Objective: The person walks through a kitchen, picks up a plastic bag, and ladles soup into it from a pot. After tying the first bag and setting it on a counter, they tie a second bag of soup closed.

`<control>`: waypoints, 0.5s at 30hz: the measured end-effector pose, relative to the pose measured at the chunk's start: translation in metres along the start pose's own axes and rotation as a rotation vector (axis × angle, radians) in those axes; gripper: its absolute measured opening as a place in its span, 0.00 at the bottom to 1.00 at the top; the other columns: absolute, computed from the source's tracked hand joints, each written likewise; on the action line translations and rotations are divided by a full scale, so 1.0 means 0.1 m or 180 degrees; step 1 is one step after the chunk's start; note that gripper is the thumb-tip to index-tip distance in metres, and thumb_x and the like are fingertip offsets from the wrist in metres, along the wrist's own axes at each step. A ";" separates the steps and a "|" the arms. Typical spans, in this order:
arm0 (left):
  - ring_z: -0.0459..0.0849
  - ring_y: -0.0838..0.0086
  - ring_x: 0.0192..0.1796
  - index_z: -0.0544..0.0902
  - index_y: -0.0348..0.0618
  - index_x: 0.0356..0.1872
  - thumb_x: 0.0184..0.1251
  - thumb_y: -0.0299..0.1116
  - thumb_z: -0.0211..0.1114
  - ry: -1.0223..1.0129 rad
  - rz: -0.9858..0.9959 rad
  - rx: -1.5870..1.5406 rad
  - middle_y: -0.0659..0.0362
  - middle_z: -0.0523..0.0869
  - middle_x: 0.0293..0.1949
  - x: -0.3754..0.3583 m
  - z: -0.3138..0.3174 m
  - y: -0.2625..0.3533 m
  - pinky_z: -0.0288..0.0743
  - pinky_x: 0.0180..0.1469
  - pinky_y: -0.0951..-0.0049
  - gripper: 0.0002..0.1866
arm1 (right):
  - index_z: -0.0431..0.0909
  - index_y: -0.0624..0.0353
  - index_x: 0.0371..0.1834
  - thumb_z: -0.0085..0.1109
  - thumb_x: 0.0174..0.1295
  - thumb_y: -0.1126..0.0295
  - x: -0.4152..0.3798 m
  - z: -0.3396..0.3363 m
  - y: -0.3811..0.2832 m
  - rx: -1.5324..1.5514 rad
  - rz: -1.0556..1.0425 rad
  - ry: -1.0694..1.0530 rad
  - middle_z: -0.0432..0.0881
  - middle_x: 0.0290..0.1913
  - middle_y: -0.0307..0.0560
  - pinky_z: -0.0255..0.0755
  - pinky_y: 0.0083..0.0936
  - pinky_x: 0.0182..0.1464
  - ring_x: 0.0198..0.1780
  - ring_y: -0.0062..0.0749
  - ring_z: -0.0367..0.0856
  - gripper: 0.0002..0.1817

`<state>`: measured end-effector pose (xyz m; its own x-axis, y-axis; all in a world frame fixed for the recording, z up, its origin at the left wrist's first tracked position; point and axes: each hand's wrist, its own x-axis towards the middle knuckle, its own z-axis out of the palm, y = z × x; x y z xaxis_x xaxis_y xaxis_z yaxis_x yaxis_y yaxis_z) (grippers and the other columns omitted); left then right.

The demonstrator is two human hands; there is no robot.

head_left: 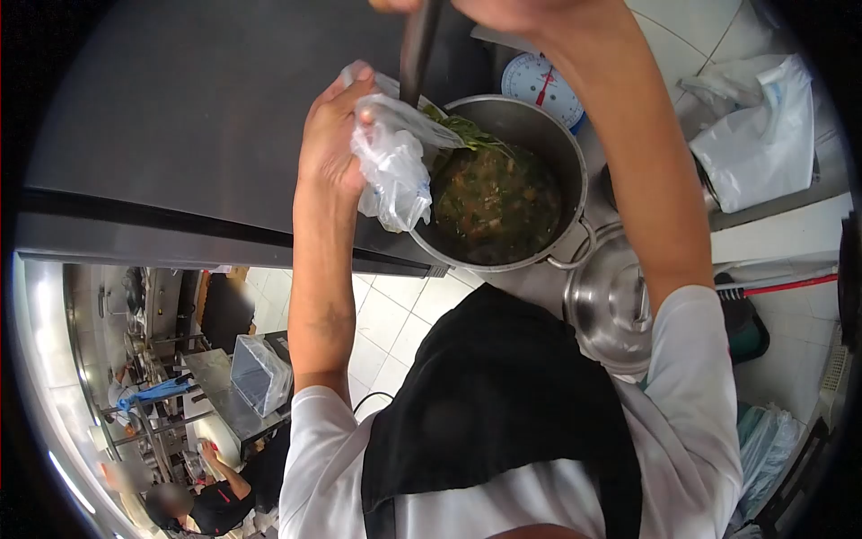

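Observation:
My left hand (334, 135) is closed on a clear plastic bag (393, 171), holding it over the left rim of a large metal pot (582, 171). Leafy greens (476, 135) hang at the bag's mouth and reach into the pot. Inside the pot lies a brothy stew (498, 207) with green and orange bits. My right hand (494, 11), partly cut off by the top edge, grips a long dark handle (418, 54) that slants down behind the bag. The handle's lower end is hidden, so its kind cannot be told.
A dial scale (543, 90) stands behind the pot. A metal lid (611, 301) lies near the pot's side handle. White plastic bags (759, 135) rest at right. A dark grey panel (197, 108) fills the left. Co-workers (211, 503) are at lower left.

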<state>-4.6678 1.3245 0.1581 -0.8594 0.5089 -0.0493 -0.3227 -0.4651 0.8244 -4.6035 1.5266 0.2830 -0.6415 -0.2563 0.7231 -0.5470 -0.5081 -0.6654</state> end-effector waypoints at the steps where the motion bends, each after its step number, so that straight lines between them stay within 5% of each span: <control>1: 0.79 0.82 0.21 0.76 0.41 0.41 0.75 0.24 0.59 0.0010 0.0132 -0.0200 0.63 0.79 0.26 -0.02 -0.05 0.03 0.79 0.23 0.79 0.01 | 0.67 0.49 0.19 0.53 0.68 0.73 -0.08 0.06 -0.05 -0.0267 -0.0126 -0.0270 0.60 0.11 0.29 0.66 0.25 0.21 0.11 0.18 0.59 0.17; 3: 0.79 0.82 0.22 0.76 0.40 0.44 0.75 0.24 0.58 0.0230 0.0281 -0.0331 0.63 0.80 0.27 -0.06 -0.07 0.11 0.80 0.26 0.78 0.02 | 0.67 0.51 0.18 0.53 0.68 0.74 -0.19 -0.04 -0.06 -0.0523 -0.0266 -0.0619 0.61 0.11 0.31 0.64 0.25 0.19 0.11 0.21 0.61 0.17; 5: 0.78 0.82 0.22 0.76 0.38 0.49 0.75 0.24 0.58 0.0591 0.0414 -0.0359 0.64 0.80 0.27 -0.14 -0.07 0.17 0.79 0.26 0.78 0.06 | 0.70 0.53 0.20 0.53 0.68 0.71 -0.30 -0.46 0.06 0.0053 -0.0280 -0.2016 0.61 0.13 0.31 0.67 0.27 0.29 0.13 0.21 0.59 0.15; 8: 0.77 0.84 0.19 0.73 0.29 0.62 0.75 0.24 0.59 0.0374 0.0446 -0.0609 0.61 0.81 0.25 -0.26 -0.16 0.17 0.75 0.22 0.83 0.18 | 0.74 0.54 0.22 0.54 0.68 0.65 -0.48 -0.24 -0.32 -0.0342 -0.0399 -0.2034 0.63 0.15 0.31 0.68 0.25 0.30 0.14 0.21 0.60 0.14; 15: 0.77 0.82 0.21 0.78 0.38 0.50 0.76 0.26 0.60 -0.0201 0.0340 -0.0502 0.65 0.79 0.23 -0.36 -0.21 0.13 0.75 0.23 0.78 0.07 | 0.74 0.53 0.23 0.54 0.67 0.65 -0.72 -0.23 -0.82 -0.0531 -0.0668 -0.1269 0.62 0.15 0.31 0.67 0.27 0.31 0.16 0.21 0.59 0.13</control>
<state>-4.6496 1.2854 0.1588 -0.8671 0.4927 0.0733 -0.2934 -0.6240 0.7242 -4.5246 1.6061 0.2810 -0.2694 -0.4743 0.8382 -0.7424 -0.4521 -0.4945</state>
